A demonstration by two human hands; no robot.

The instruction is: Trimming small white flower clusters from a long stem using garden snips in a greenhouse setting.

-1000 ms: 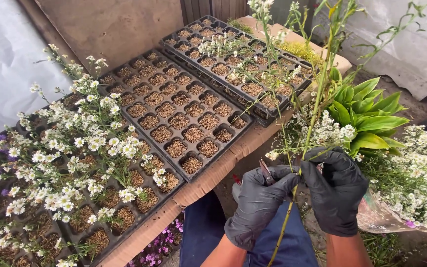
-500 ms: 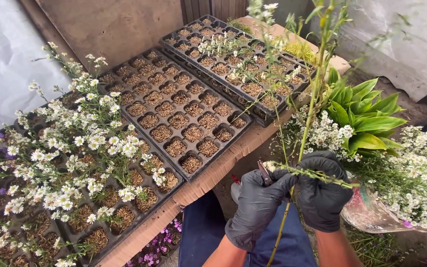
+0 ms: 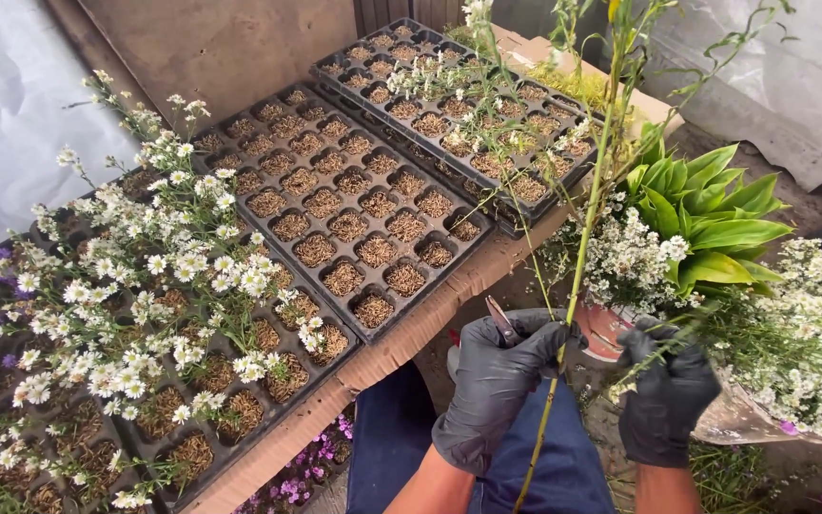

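Seed tray [image 3: 354, 205] left of hands; flower pot [image 3: 611, 328] between stem [image 3: 577, 276], right hand [image 3: 666, 400].

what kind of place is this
Probably a plant nursery or flower-growing work area: black seedling trays filled with growing medium, trays of small white flowers, and gloved hands, left hand and right hand, handling a long green stem.

Matt black rubbery gloves [image 3: 497, 381], black plastic trays [image 3: 354, 219], rough cardboard [image 3: 401, 343]

Both hands in black rubbery gloves, wrinkled: left hand [image 3: 497, 381], right hand [image 3: 666, 395], lower centre. Forearms bare, no sleeves. Blue trousers below.
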